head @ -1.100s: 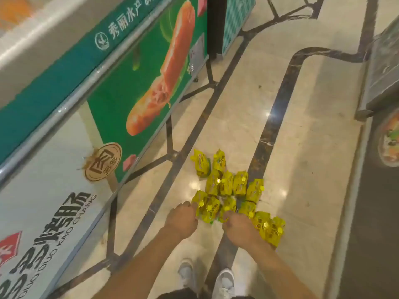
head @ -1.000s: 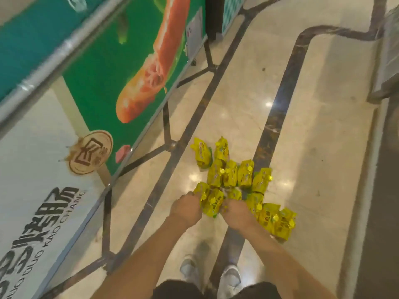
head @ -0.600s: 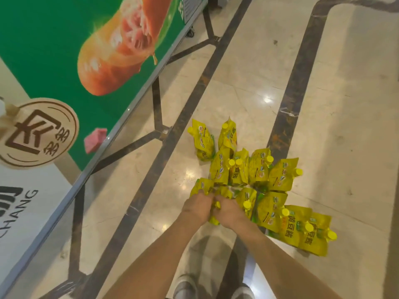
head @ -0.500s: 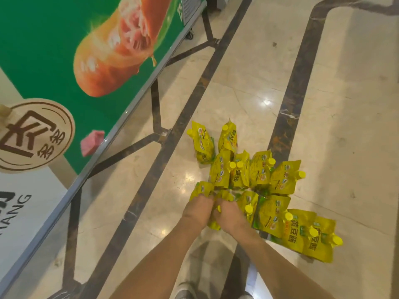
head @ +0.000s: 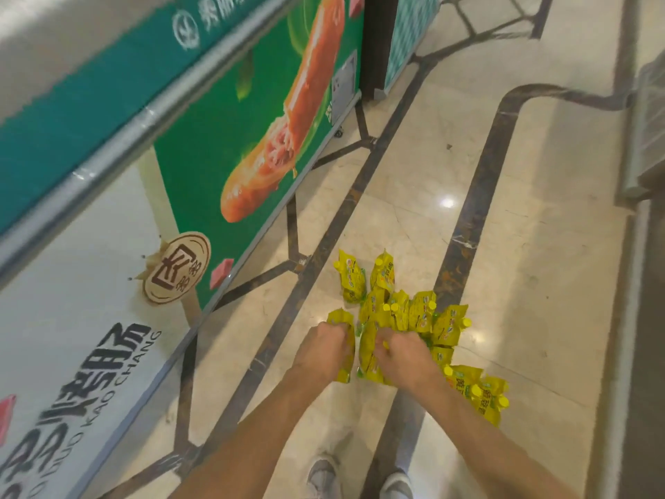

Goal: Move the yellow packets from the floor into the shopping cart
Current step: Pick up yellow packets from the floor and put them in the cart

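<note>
Several yellow spouted packets (head: 414,313) lie in a cluster on the beige marble floor. My left hand (head: 324,349) grips one yellow packet (head: 340,320) whose top sticks out above my knuckles and whose bottom shows below them. My right hand (head: 405,354) grips another yellow packet (head: 369,349) hanging between the two hands. Both held packets appear lifted off the floor. Two more packets (head: 484,392) lie at the near right. No shopping cart shows in the head view.
A freezer cabinet (head: 108,181) with a green sausage poster and a metal rail runs along the left. A grey metal fixture (head: 647,127) stands at the far right. My two shoes (head: 360,480) stand at the bottom, with open marble floor ahead.
The view has pulled back and up from the pile. Both hands, closed on packets, have risen, so the gripped packets now hang from them.
</note>
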`<action>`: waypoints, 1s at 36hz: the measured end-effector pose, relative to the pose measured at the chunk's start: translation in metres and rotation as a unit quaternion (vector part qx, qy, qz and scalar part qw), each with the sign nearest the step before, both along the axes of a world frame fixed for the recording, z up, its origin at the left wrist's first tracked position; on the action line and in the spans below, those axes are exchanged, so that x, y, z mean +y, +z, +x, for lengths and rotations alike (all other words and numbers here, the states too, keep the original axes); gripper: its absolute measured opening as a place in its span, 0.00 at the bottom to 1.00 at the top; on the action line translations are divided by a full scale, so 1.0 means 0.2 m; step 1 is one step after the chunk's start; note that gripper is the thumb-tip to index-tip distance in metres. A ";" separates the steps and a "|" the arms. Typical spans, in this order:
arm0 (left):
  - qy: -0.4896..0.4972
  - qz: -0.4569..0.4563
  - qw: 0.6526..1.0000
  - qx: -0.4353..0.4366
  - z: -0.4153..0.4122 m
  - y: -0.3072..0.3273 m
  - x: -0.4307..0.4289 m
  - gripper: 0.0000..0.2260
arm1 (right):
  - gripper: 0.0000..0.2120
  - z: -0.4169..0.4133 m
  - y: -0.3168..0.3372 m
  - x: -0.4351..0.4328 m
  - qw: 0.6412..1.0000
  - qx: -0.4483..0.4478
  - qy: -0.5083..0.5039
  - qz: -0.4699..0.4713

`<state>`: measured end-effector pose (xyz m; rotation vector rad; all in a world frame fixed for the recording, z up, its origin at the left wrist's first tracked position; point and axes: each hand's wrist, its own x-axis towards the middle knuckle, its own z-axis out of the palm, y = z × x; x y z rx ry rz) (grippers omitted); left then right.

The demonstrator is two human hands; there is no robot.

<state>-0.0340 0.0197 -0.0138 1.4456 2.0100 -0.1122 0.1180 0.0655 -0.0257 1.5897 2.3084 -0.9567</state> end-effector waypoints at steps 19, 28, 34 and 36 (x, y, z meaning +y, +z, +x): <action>-0.041 0.163 0.984 0.060 -0.19 2.49 -0.16 0.10 | 0.10 -0.13 2.59 -0.02 0.985 0.073 0.057 0.146; -0.019 0.195 0.979 0.064 -0.27 2.83 -0.29 0.10 | 0.09 -0.19 2.99 -0.15 0.973 0.089 0.099 0.190; 0.027 0.210 0.976 0.058 -0.35 2.91 -0.46 0.09 | 0.08 -0.27 3.03 -0.24 0.964 0.079 0.157 0.200; 0.044 0.213 0.974 0.060 -0.38 2.93 -0.52 0.09 | 0.07 -0.30 3.05 -0.27 0.960 0.085 0.177 0.201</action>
